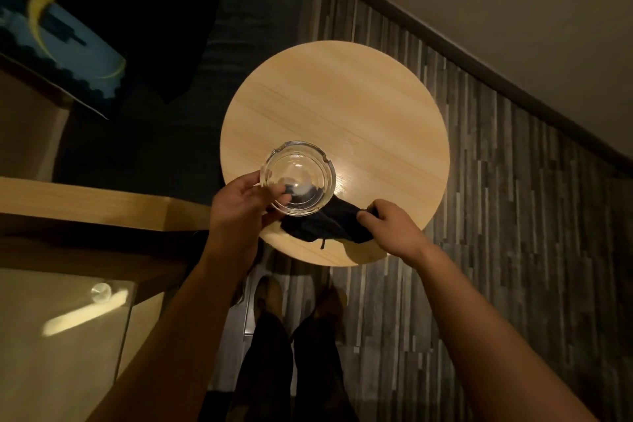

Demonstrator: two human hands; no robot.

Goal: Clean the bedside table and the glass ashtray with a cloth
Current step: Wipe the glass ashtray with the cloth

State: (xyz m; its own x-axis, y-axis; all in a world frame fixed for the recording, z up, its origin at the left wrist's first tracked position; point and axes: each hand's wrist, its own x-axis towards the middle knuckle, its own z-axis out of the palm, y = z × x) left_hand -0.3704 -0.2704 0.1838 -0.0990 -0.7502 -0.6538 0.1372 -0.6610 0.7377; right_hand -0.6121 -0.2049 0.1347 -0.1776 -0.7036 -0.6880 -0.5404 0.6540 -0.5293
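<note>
A round light-wood bedside table (pixel 342 106) fills the middle of the view. My left hand (pixel 239 209) grips the near left rim of a clear glass ashtray (pixel 301 168), thumb inside the bowl, holding it over the table's near part. A dark cloth (pixel 322 224) lies crumpled on the table's front edge, partly under the ashtray. My right hand (pixel 394 226) pinches the cloth's right end with closed fingers.
A dark armchair (pixel 164 44) with a patterned cushion (pixel 61 41) stands to the left of the table. A wooden ledge (pixel 89 202) and a glass-topped surface (pixel 61 329) lie at the near left. Striped carpet (pixel 496 216) and a wall skirting (pixel 479 55) run to the right. My legs stand below the table.
</note>
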